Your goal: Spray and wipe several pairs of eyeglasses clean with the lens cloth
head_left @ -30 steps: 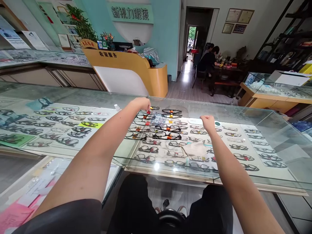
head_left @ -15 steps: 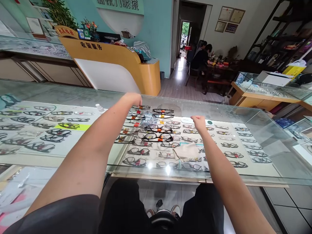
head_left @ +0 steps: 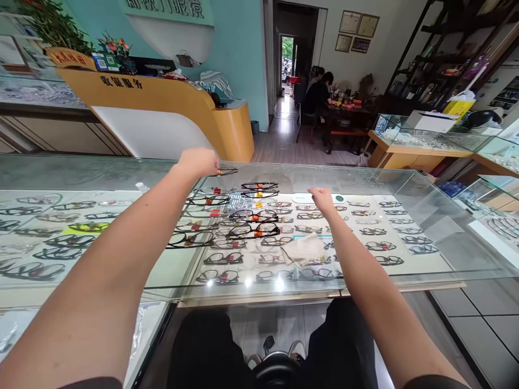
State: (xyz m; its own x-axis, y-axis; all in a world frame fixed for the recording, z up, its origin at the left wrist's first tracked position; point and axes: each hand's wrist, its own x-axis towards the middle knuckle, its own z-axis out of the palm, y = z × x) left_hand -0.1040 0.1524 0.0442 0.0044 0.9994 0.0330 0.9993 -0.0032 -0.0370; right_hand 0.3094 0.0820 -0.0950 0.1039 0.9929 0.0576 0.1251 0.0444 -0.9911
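My left hand (head_left: 199, 161) reaches to the far edge of the glass counter, fingers bent down and closed at the left end of a black-rimmed pair of eyeglasses (head_left: 227, 171). Its fingertips are partly hidden. Curled into a loose fist, my right hand (head_left: 321, 199) rests above the glass, with nothing showing in it. Between the hands, several dark-framed eyeglasses with orange tags lie in a column, among them a pair of glasses (head_left: 258, 231) at the front and a pair of glasses (head_left: 260, 186) at the back. More tagged frames (head_left: 190, 239) sit under my left forearm.
A beige cloth (head_left: 304, 249) lies on the glass counter (head_left: 430, 281), over rows of eyeglasses displayed inside. Beyond stand a yellow reception desk (head_left: 239, 127) and a second display case (head_left: 430, 140). People sit at a table (head_left: 357, 116) in the back.
My left hand has shifted left along the counter's far edge, and its fingers are now at the left end of the eyeglasses there. My right hand stays nearly still. The view has turned slightly right.
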